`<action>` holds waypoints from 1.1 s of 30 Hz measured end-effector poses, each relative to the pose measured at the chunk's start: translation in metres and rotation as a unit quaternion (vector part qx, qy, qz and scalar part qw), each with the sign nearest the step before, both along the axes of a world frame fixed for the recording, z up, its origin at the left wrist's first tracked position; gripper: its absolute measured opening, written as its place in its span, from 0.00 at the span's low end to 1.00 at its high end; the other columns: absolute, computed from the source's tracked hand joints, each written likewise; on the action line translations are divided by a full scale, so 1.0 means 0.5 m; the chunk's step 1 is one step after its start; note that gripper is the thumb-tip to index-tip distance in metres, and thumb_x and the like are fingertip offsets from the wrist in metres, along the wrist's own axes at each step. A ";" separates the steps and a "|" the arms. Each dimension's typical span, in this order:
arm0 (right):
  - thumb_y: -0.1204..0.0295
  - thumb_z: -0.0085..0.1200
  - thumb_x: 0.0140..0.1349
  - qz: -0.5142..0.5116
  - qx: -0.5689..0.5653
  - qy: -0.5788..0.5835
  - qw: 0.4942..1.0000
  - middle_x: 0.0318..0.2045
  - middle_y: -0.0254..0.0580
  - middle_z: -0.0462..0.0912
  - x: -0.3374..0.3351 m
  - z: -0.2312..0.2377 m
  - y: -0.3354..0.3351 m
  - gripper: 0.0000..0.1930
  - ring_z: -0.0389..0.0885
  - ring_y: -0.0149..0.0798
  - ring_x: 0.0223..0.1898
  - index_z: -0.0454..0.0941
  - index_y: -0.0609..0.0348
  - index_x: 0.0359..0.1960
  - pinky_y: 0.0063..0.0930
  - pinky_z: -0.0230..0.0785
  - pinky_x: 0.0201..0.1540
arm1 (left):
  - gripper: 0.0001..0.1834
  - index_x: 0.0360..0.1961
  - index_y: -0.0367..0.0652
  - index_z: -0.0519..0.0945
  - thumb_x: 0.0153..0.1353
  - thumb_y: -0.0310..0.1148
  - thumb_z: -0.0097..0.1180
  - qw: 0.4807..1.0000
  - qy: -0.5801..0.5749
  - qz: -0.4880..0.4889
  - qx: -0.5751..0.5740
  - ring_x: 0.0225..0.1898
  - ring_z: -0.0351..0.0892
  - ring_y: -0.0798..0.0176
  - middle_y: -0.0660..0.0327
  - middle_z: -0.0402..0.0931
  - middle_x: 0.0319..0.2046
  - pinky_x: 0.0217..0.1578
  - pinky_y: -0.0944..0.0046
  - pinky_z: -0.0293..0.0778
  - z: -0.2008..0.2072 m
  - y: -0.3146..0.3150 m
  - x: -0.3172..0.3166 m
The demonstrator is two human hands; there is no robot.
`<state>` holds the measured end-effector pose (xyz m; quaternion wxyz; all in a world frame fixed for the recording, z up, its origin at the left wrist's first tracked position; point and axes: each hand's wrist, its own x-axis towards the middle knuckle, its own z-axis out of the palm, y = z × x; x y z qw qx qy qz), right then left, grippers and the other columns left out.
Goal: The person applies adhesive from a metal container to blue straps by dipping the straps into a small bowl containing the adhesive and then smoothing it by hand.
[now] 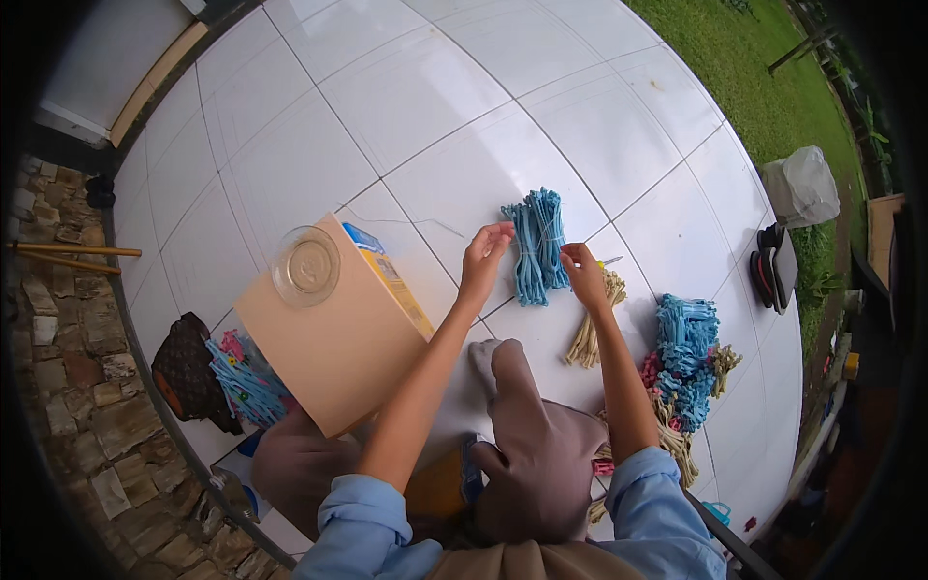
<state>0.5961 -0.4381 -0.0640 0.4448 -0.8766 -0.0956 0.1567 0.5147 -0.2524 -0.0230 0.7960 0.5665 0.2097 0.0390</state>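
Two bundles of light blue, knotted strips lie side by side on the white tiles in front of me: a left bundle [528, 266] and a right bundle [548, 224]. A thin pale tie seems to cross their middles. At the left side my left hand [486, 253] is closed, fingers curled with the tips by the strips. On the opposite side my right hand [584, 275] is pinched near the right bundle's edge. Whatever the fingertips hold is too thin to make out. Just beyond my right hand lies a small yellow-handled tool [607, 261], partly hidden.
A beige bundle [586, 338] lies by my right wrist. Piled blue bundles [687, 333] are farther right. On my left, a cardboard box [329, 333] carries a clear round dish [306, 267]. Behind it are a brown bag [188, 372] and loose blue strips [244, 379]. Dark sandals [773, 269] lie far right.
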 end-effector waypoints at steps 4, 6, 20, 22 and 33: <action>0.68 0.61 0.49 0.003 -0.091 -0.136 0.986 0.47 0.59 0.69 -0.008 -0.138 -0.017 0.29 0.68 0.55 0.49 0.64 0.69 0.51 0.41 0.60 0.52 | 0.18 0.54 0.40 0.67 0.63 0.30 0.45 0.998 0.059 0.022 0.004 0.51 0.69 0.65 0.57 0.69 0.50 0.52 0.66 0.64 -0.176 -0.105 0.065; 0.67 0.61 0.48 -0.009 -0.112 -0.183 0.977 0.47 0.60 0.68 -0.012 -0.186 -0.019 0.33 0.67 0.57 0.48 0.61 0.70 0.54 0.42 0.59 0.53 | 0.23 0.58 0.37 0.61 0.62 0.30 0.47 0.998 0.056 0.019 0.030 0.46 0.69 0.60 0.52 0.65 0.52 0.51 0.62 0.66 -0.226 -0.161 0.089; 0.69 0.61 0.45 -0.058 -0.050 -0.099 0.992 0.38 0.50 0.68 -0.065 -0.055 0.041 0.27 0.69 0.51 0.41 0.66 0.65 0.48 0.39 0.67 0.39 | 0.28 0.51 0.31 0.62 0.56 0.41 0.53 0.983 0.174 0.027 0.050 0.48 0.65 0.56 0.49 0.64 0.49 0.52 0.61 0.60 -0.196 -0.146 0.104; 0.69 0.61 0.45 -0.078 -0.032 -0.103 0.991 0.38 0.49 0.68 -0.078 0.008 0.041 0.27 0.70 0.50 0.41 0.66 0.65 0.48 0.39 0.68 0.37 | 0.30 0.52 0.30 0.59 0.57 0.41 0.52 0.993 0.110 0.045 -0.021 0.50 0.64 0.59 0.49 0.63 0.49 0.52 0.63 0.61 -0.125 -0.155 0.092; 0.58 0.52 0.61 0.218 0.171 0.042 0.960 0.42 0.41 0.74 -0.096 0.477 0.033 0.23 0.73 0.34 0.43 0.68 0.62 0.50 0.29 0.65 0.47 | 0.30 0.59 0.38 0.58 0.59 0.40 0.49 0.995 -0.071 -0.052 0.036 0.51 0.69 0.61 0.54 0.68 0.50 0.53 0.63 0.66 0.292 0.023 -0.051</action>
